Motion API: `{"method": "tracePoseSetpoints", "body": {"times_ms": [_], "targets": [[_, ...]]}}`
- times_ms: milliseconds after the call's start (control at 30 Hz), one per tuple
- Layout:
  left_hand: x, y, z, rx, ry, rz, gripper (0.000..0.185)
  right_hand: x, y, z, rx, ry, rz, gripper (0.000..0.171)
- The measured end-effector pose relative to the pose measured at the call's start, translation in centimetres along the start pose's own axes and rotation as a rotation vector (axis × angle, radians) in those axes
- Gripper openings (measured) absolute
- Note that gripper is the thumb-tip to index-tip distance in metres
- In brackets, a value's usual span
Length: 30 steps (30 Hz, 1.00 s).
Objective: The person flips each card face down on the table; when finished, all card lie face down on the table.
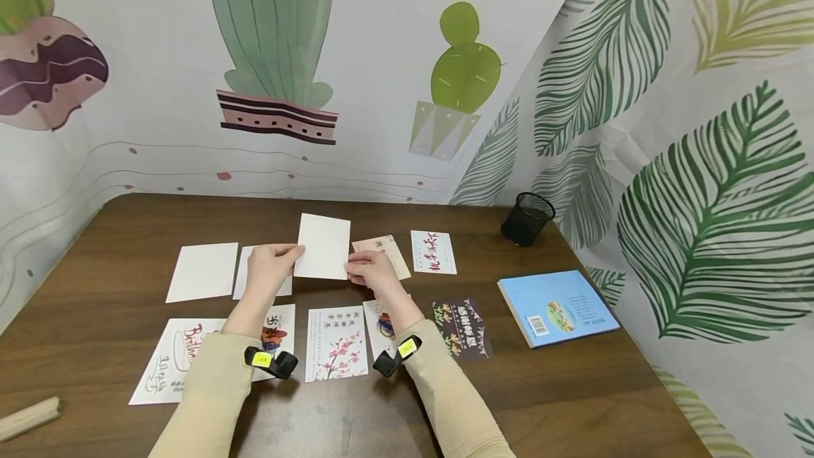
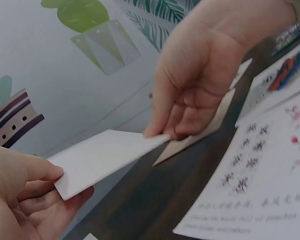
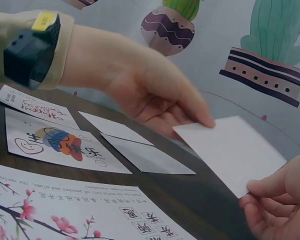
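Note:
A blank white card (image 1: 323, 247) is held above the far middle of the table. My left hand (image 1: 270, 271) pinches its left edge between thumb and fingers, and my right hand (image 1: 375, 271) pinches the lower right edge. In the left wrist view the card (image 2: 107, 160) spans both hands, tilted, clear of the tabletop. Two blank white cards lie to the left, one in full view (image 1: 202, 272) and one partly behind my left hand. Below the held card lies a card with pink blossoms (image 1: 337, 345). A beige card (image 1: 386, 254) is partly covered by my right hand.
A card with red writing (image 1: 434, 252) and a dark card (image 1: 461, 327) lie to the right, near a blue book (image 1: 559, 308). A black mesh pen holder (image 1: 526, 220) stands at the back right. At the left front are a birthday card (image 1: 168, 362) and a pale stick (image 1: 28, 418).

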<state>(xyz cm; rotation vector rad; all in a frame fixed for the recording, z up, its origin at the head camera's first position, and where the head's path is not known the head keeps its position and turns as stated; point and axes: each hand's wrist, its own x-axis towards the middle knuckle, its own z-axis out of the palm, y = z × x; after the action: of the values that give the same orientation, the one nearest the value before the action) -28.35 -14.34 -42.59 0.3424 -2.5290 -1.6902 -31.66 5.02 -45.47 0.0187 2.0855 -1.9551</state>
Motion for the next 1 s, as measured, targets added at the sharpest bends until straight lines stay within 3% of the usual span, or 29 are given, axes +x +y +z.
{"method": "tracePoseSetpoints", "body": {"times_ms": [300,667,1000], "targets": [[0.0,-1.0,0.1,0.114,-0.011,-0.023,0.037,-0.1,-0.3,-0.2,-0.008,0.001,0.035,0.026],[0.0,-1.6,0.2,0.235,-0.006,-0.001,0.034,-0.3,-0.2,-0.3,-0.102,0.037,0.030,0.023],[0.1,-2.0,0.8,0.305,0.037,0.054,0.028,0.0,0.0,-0.2,-0.167,0.076,0.041,0.020]]}}
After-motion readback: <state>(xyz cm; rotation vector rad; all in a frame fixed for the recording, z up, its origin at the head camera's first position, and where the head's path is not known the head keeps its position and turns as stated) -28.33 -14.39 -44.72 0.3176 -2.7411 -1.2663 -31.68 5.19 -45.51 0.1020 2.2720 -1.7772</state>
